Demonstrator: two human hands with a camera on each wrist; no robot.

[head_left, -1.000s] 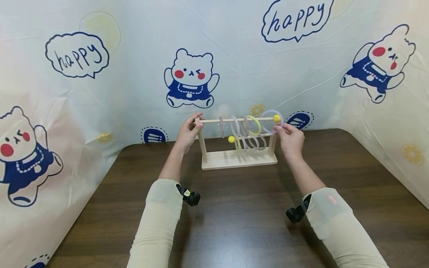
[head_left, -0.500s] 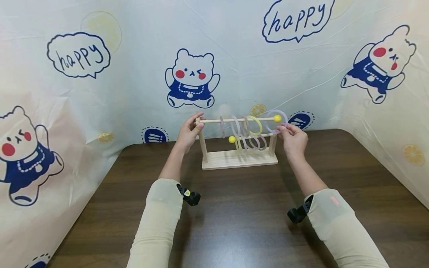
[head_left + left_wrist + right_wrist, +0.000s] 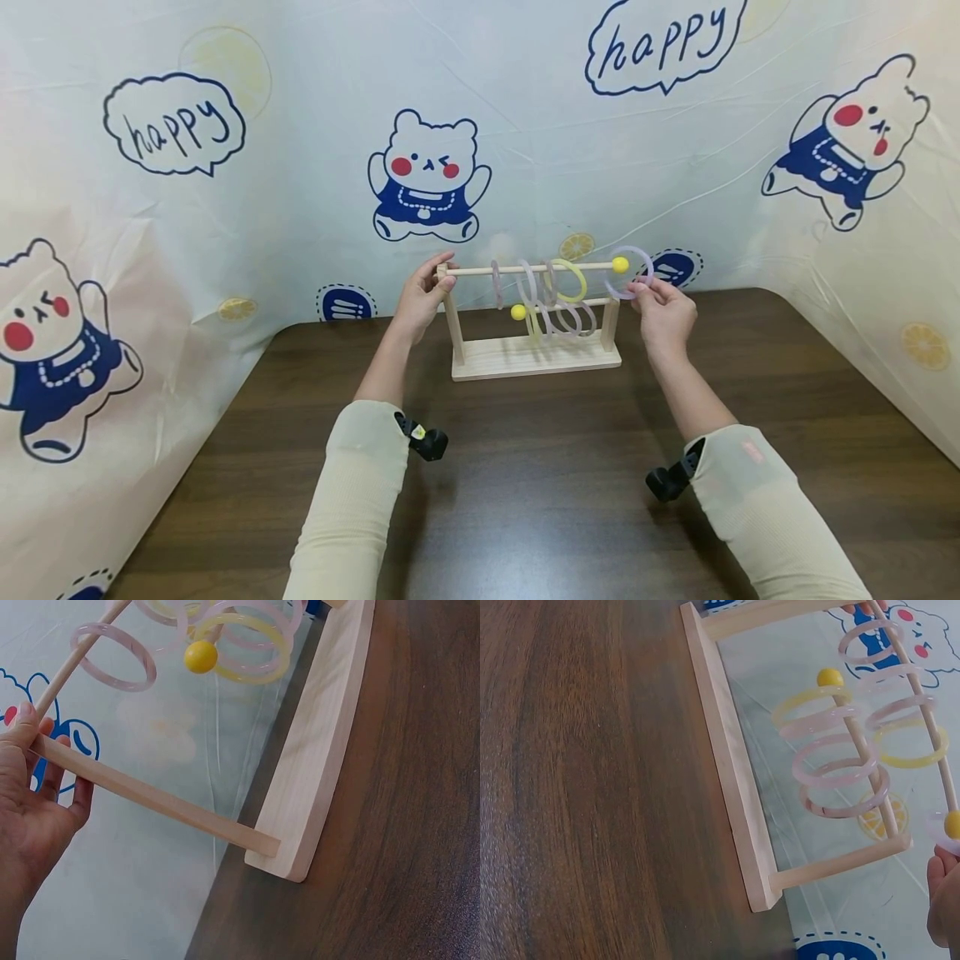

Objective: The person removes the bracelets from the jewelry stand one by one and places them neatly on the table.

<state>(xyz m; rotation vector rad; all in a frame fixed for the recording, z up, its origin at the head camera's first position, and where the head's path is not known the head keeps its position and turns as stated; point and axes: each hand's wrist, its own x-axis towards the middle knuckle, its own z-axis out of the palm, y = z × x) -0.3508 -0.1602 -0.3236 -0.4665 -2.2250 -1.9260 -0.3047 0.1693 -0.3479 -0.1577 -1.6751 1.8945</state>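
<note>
A wooden bangle rack [image 3: 480, 363] stands on the table, with two rods at different heights, each tipped by a yellow ball. My left hand [image 3: 420, 304] holds the top of its left post [image 3: 150, 787], thumb in front and fingers behind. At the right end of the upper rod [image 3: 472, 271], my right hand [image 3: 667, 321] pinches a lavender bangle [image 3: 632, 248]. This bangle overlaps the upper ball [image 3: 620, 265]; whether the rod end is still inside it I cannot tell. A yellow bangle [image 3: 911, 762] and several pale ones hang on the upper rod. Several more hang on the lower rod [image 3: 866, 754].
The dark wooden table [image 3: 525, 483] extends toward me from the rack. Close behind the rack hangs a printed cloth [image 3: 540, 167] with bear drawings, which also runs along both sides. Black wrist cameras sit at both cuffs.
My right hand has moved a little to the right, carrying the lavender bangle outward along the rod end past the yellow ball. The left hand and the rack stay where they were.
</note>
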